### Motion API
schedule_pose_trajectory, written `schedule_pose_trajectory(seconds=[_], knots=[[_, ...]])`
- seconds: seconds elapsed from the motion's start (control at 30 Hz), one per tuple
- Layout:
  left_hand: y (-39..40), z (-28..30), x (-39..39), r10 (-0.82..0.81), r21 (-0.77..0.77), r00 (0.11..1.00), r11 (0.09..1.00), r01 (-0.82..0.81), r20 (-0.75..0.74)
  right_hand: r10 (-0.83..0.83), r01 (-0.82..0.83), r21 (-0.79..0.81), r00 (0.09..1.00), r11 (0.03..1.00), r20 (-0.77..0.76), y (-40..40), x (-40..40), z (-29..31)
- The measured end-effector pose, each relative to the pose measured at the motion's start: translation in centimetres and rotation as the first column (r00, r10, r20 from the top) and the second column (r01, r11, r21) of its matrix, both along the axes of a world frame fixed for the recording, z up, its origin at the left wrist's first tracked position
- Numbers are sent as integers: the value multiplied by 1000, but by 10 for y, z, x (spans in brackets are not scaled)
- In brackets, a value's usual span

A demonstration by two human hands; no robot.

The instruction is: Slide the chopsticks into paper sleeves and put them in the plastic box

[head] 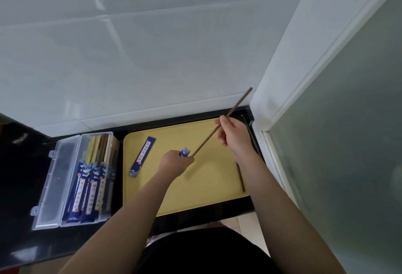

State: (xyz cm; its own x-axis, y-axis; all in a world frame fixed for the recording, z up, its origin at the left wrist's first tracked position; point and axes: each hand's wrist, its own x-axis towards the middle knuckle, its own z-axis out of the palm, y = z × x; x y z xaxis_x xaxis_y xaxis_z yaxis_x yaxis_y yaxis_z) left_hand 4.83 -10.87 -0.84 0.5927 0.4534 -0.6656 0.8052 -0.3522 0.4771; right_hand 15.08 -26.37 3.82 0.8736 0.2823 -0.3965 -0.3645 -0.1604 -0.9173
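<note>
1. Looking down from the head view, the right hand [233, 134] pinches a dark brown chopstick [221, 122] near its middle; the stick slants from upper right, against the white tiled wall [152, 56], down to the lower left.
2. The left hand [176, 163] is clenched around a blue paper sleeve [184, 151], with only the sleeve's open end showing above the fist.
3. The chopstick's lower tip sits just beside that open end; I cannot tell whether it has entered.
4. Both hands hover over a yellow mat [174, 197] lying on the black tabletop [24, 154].
5. A 2nd blue sleeve [141, 156] lies flat on the mat's left part, slanted, apart from the left hand.
6. Another brown chopstick [241, 177] lies on the mat's right edge, partly hidden behind the right forearm.
7. More dark sticks [250, 131] lie near the far right corner of the tabletop, beside the white door frame [282, 78]; how many is unclear.
8. The clear plastic box [108, 139] stands left of the mat, its lid [54, 182] swung open to the left.
9. Inside the box, several sleeved chopsticks [91, 186] lie side by side, their yellow, green and brown ends sticking out of the blue sleeves toward the wall.
</note>
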Motion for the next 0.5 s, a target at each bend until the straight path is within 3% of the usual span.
schedule_pose_trajectory(seconds=[0.17,0.33,0.43,0.5], knots=[[0,2,-6,-52,-4,999,999,52,12,-41,42,-14,998,999,43,1,-1,4],[-5,7,-7,-72,-59,997,995,75,39,38,-36,-47,998,998,58,4,-7,6],[-12,13,1,-78,-87,995,993,84,67,264,-260,-134,964,956,15,5,-16,3],[-17,17,7,-86,-120,994,988,93,61,478,-487,-208,873,848,-93,3,-22,2]])
